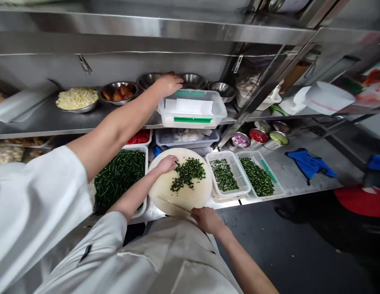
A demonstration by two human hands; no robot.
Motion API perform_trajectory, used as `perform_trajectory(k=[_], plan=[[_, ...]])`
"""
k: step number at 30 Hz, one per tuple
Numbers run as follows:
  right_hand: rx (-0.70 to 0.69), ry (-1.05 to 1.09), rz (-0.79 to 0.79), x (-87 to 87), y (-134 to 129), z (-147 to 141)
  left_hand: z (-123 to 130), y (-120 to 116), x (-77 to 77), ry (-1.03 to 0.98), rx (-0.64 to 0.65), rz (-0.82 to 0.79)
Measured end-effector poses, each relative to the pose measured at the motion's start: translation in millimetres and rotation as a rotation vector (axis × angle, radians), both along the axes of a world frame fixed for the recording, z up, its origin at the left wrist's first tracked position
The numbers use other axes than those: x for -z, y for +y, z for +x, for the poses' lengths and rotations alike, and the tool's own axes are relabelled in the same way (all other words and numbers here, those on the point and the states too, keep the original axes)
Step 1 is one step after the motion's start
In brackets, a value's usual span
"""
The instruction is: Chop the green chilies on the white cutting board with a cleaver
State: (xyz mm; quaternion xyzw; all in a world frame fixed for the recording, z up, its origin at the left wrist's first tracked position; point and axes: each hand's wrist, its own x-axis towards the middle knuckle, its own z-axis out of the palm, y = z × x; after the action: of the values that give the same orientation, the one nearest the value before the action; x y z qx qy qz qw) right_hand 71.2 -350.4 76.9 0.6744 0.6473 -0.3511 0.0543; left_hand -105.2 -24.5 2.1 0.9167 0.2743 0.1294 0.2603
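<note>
A round white cutting board (161, 185) lies on the steel counter, with a heap of chopped green pieces (190, 172) on it. At the board's upper left, my left hand (167, 163) has its fingers pressed together at a small green piece beside the heap. My right hand (206, 219) is wrapped round the handle of a knife (174, 205) at the board's near edge; the blade lies low over the board, pointing left. Left of the board stands a white basket of long green peppers (121, 177).
Another person's arm (122, 126) reaches from the left across the shelf to steel bowls (194, 81) behind a lidded clear box (192, 108). Right of the board are a basket (225, 173) and a tray (257, 175) of chopped greens, then a blue cloth (310, 163).
</note>
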Motion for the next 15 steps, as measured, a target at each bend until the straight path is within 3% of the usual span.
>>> perform_trajectory(k=[2, 6, 11, 15], plan=[[0.011, 0.005, -0.014, 0.0, -1.8, -2.7, 12.5, -1.3, 14.5, 0.049, 0.059, -0.004], [0.077, 0.010, -0.005, 6.8, 3.1, -8.7, 8.1, 0.4, 25.8, 0.080, -0.016, -0.024], [0.222, 0.055, -0.010, 21.6, 11.6, -1.4, -24.3, -4.1, 15.7, -0.031, -0.297, -0.105], [0.339, 0.088, -0.005, 29.2, 20.8, 7.6, -42.0, -38.0, 16.9, -0.162, -0.512, -0.194]])
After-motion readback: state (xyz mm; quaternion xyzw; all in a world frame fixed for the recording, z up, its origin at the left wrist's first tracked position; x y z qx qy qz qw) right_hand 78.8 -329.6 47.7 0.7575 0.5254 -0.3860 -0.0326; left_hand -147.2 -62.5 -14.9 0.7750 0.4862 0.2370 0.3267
